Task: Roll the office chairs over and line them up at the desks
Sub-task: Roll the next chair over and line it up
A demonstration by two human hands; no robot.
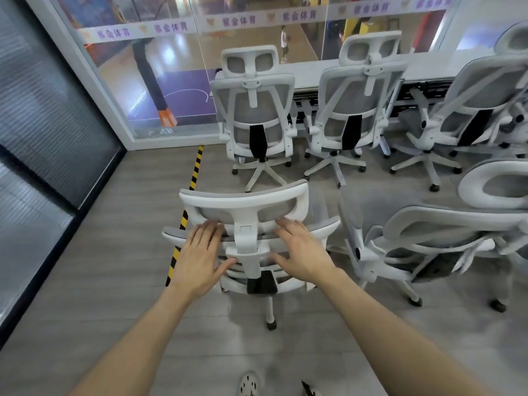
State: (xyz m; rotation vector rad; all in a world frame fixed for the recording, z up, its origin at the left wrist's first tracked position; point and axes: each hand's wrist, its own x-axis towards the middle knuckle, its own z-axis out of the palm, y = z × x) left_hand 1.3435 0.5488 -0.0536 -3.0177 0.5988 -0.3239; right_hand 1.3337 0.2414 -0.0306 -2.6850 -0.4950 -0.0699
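A white perforated shoe [248, 383] is being shown at the bottom edge, on the grey plank floor [85, 281]. Ahead of it, two bare forearms are being stretched forward to the nearest office chair [243, 205], a white-framed, grey-mesh one with its back being presented to the camera. The left grip [197, 258] is being laid flat on the top edge of the backrest, left of the white centre spine. Its fingers are being held straight and spread, so it is released and nothing is being clasped. The right grip [303, 252] is being laid likewise to the right of the spine, fingertips near the lower rim of the headrest, also released. This chair is being shown well apart from the desks, with a strip of yellow-and-black hazard tape [197, 167] being partly hidden behind its left side. Just beside it on the right, a second loose chair [445, 221] is being seen side-on. Farther off, three matching chairs are being shown in a row at the long white surface [314, 71]: the left chair [255, 110] and the middle chair [354, 101] squarely backed toward the camera, the right chair [471, 92] turned at an angle. Beyond the surface, a glass wall [171, 67] is being crossed by a frosted band of purple characters, and through it a basketball court [183, 95] with a standing person [283, 42] is being seen.
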